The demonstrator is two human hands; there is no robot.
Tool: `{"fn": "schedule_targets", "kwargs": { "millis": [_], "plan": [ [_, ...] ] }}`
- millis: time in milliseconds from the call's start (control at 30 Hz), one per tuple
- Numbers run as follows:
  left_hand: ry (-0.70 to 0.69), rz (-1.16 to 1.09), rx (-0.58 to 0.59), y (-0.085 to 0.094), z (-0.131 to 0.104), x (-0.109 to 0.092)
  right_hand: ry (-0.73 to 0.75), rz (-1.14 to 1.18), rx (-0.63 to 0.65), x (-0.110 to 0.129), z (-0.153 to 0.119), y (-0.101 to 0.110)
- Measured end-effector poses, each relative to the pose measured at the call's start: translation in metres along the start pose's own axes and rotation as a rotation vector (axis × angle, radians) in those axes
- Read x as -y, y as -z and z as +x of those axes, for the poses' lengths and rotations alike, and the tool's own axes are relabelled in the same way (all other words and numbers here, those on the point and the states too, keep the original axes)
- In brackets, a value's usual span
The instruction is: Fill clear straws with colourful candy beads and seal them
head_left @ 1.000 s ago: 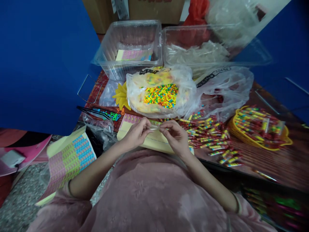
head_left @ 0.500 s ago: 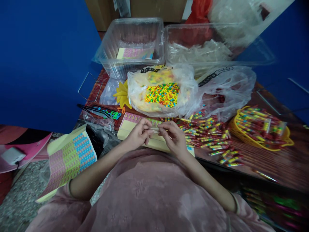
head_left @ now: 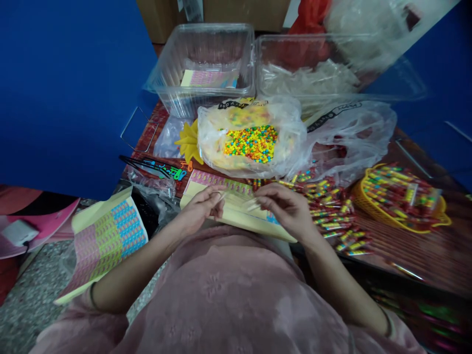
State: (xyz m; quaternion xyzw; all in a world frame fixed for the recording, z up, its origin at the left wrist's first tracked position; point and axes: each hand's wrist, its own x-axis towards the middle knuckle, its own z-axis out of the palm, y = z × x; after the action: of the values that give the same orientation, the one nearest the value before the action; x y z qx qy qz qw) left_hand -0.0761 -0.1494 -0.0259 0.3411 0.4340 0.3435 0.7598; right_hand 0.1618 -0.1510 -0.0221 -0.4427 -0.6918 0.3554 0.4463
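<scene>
My left hand [head_left: 202, 207] is closed over the sticker sheet, thumb and forefinger pinching a thin clear plastic tube [head_left: 223, 195]. To its right, my right hand [head_left: 289, 209] is closed too, with another slim clear tube [head_left: 250, 203] at its fingertips, blurred by motion. Beneath both hands lies a cream sheet [head_left: 236, 216] with a pink, green and blue printed sticker strip along its far side. Just beyond stands an open plastic bag [head_left: 210, 152] with many small coloured candies [head_left: 252, 143] inside. Filled tubes with red ends [head_left: 332, 216] are heaped beside my right hand.
A yellow basket [head_left: 359, 199] of filled tubes stands at the right. Two clear bins, a left one [head_left: 206, 34] and a right one [head_left: 263, 88] with clear plastic pieces, are at the back. Another sticker sheet [head_left: 106, 241] hangs at the left edge. Blue panels [head_left: 73, 98] flank the table.
My hands have moved apart: the right one has gone right and a little down, the left one slightly left. Each now has a clear piece at its fingertips.
</scene>
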Motion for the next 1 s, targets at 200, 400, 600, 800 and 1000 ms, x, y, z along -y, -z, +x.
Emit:
{"fn": "schedule_targets", "kwargs": {
  "millis": [200,400,600,800,1000],
  "plan": [
    [0.156,-0.232,0.188,-0.017,-0.005,0.017,0.131,-0.069,0.242,0.013,-0.009,-0.032],
    [0.241,-0.192,0.258,-0.008,-0.011,0.018,0.081,-0.051,0.199,0.002,-0.005,-0.028],
    [0.198,-0.243,0.207,-0.008,-0.006,0.025,0.104,-0.022,0.251,-0.003,0.0,-0.031],
    [0.162,-0.167,0.169,-0.013,-0.002,0.021,0.074,-0.023,0.173,-0.003,-0.001,-0.036],
    [0.177,-0.111,0.093,-0.019,0.0,0.011,0.001,-0.123,0.081,-0.007,0.008,-0.042]
  ]
}}
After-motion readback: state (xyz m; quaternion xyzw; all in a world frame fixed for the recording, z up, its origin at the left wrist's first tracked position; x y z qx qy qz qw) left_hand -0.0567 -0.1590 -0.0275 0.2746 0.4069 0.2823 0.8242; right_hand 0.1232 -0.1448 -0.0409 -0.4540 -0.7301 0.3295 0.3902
